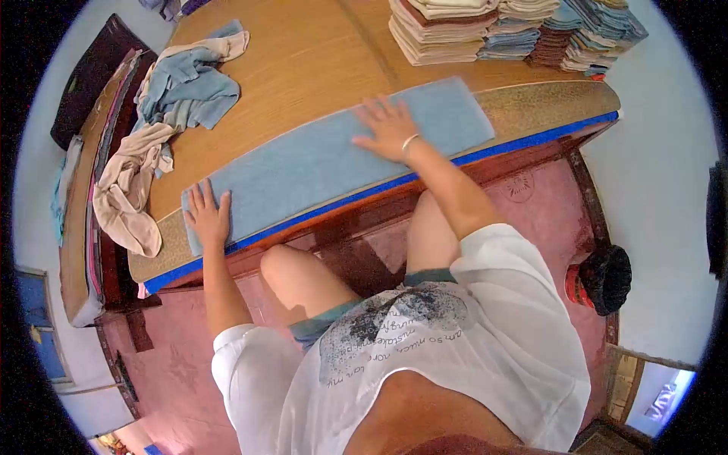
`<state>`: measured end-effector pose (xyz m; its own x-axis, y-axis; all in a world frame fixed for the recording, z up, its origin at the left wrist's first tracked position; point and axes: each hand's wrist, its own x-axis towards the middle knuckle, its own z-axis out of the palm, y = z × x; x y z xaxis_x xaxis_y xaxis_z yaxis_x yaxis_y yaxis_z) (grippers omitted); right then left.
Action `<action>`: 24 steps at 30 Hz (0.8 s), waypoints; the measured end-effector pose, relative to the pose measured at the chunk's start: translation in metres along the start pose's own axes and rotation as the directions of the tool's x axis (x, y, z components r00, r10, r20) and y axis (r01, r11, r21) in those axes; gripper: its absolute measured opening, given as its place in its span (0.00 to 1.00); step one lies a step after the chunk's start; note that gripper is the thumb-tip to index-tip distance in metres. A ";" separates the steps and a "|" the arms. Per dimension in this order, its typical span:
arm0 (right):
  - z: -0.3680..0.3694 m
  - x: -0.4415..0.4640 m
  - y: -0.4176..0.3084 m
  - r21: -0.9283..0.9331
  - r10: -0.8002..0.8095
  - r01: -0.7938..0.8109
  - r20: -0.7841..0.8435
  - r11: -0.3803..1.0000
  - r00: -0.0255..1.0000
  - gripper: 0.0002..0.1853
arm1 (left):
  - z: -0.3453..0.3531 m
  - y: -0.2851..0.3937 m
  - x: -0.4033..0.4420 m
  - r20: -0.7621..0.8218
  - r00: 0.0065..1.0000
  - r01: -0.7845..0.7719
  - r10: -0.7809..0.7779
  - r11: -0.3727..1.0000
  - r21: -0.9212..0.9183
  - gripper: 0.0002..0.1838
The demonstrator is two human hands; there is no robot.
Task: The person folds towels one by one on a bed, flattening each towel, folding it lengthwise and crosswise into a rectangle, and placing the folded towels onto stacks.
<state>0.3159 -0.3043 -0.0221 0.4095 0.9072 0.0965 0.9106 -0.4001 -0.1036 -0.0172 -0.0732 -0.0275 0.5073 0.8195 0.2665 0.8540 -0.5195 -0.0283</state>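
A light blue towel [303,171] lies spread in a long strip along the near edge of the wooden table. My left hand [207,214] rests on the towel's left end, fingers apart. Further along, my right hand [388,129] lies on the towel right of its middle, with its fingers spread and slightly blurred. A thin pale band circles my right wrist. Neither hand grips anything; both palms face down on the cloth.
Rumpled blue and cream towels [186,87] lie heaped at the table's left. Stacks of folded towels [444,30] stand at the back right. Blue trim [531,138] runs along the table's near edge. A black-lined bin [607,280] is on the floor at right.
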 end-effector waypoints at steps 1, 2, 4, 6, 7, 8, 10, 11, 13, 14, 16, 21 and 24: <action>0.001 -0.003 0.020 -0.005 0.054 -0.055 -0.016 0.998 0.998 0.38 | 0.001 0.000 0.000 -0.003 1.000 0.006 -0.006 1.000 -0.004 0.35; -0.003 -0.008 0.037 -0.029 0.120 -0.121 -0.006 0.992 0.993 0.38 | 0.000 0.000 0.000 -0.004 1.000 0.004 -0.004 1.000 -0.005 0.35; -0.008 -0.016 0.072 -0.079 0.227 -0.226 0.001 0.971 0.974 0.38 | -0.001 0.000 0.000 -0.003 1.000 0.002 -0.002 1.000 -0.013 0.35; -0.011 -0.024 0.102 -0.104 0.269 -0.268 -0.001 0.958 0.963 0.38 | 0.001 -0.001 0.000 -0.006 1.000 0.000 0.000 1.000 -0.009 0.35; -0.014 -0.029 0.114 -0.087 0.306 -0.306 -0.011 0.948 0.952 0.38 | 0.002 -0.002 0.001 -0.012 1.000 -0.001 0.001 1.000 -0.008 0.35; -0.016 -0.033 0.124 -0.071 0.341 -0.342 -0.022 0.937 0.940 0.38 | 0.004 -0.003 0.002 -0.013 1.000 -0.002 0.002 1.000 -0.007 0.35; -0.016 -0.037 0.137 -0.077 0.368 -0.370 -0.035 0.926 0.929 0.38 | 0.005 -0.003 0.003 -0.006 1.000 -0.005 0.005 0.999 0.032 0.36; -0.014 -0.036 0.141 -0.083 0.395 -0.397 -0.044 0.914 0.918 0.38 | 0.004 -0.004 0.002 -0.009 1.000 0.003 -0.003 0.999 0.032 0.36; -0.017 -0.036 0.129 -0.106 0.400 -0.407 -0.078 0.907 0.913 0.37 | -0.002 0.001 0.001 0.017 1.000 0.012 -0.012 1.000 0.019 0.36; -0.018 -0.037 0.122 -0.129 0.410 -0.422 -0.109 0.897 0.906 0.37 | -0.002 0.003 0.002 0.012 1.000 0.024 -0.024 1.000 0.015 0.36; -0.018 -0.040 0.089 -0.118 0.284 -0.305 -0.171 0.945 0.944 0.37 | -0.001 0.003 0.000 0.007 1.000 0.024 -0.024 1.000 0.013 0.36; -0.002 -0.050 -0.011 -0.043 -0.128 0.122 -0.178 0.992 0.976 0.34 | 0.001 0.002 -0.001 -0.020 1.000 0.018 -0.018 1.000 -0.018 0.36; 0.005 -0.047 -0.018 -0.021 -0.186 0.185 -0.114 0.983 0.976 0.34 | -0.002 0.007 -0.002 -0.022 0.996 0.090 -0.090 0.996 -0.015 0.35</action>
<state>0.2796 -0.3389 -0.0295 0.2369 0.9448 0.2263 0.9715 -0.2283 -0.0637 -0.0129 -0.0790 -0.0267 0.4255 0.8575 0.2891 0.8943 -0.4473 0.0103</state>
